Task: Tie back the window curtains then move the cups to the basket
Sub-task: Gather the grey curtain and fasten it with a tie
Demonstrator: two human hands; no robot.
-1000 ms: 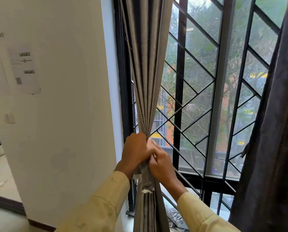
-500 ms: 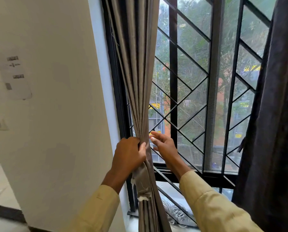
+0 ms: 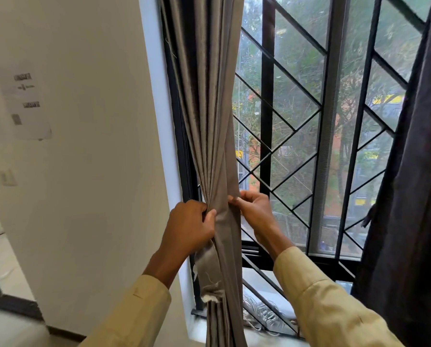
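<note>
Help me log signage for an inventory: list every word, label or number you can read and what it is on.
Paper sheet on the wall: three dark printed lines, too blurred to read.
Yellow signs beyond the window grille: too small and blurred to read.
No legible text anywhere.

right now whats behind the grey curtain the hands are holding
Behind the grey curtain a black window frame shows at its left edge and a barred grille at its right. The left hand and right hand grip the folds; glass or bars directly behind are covered.
</note>
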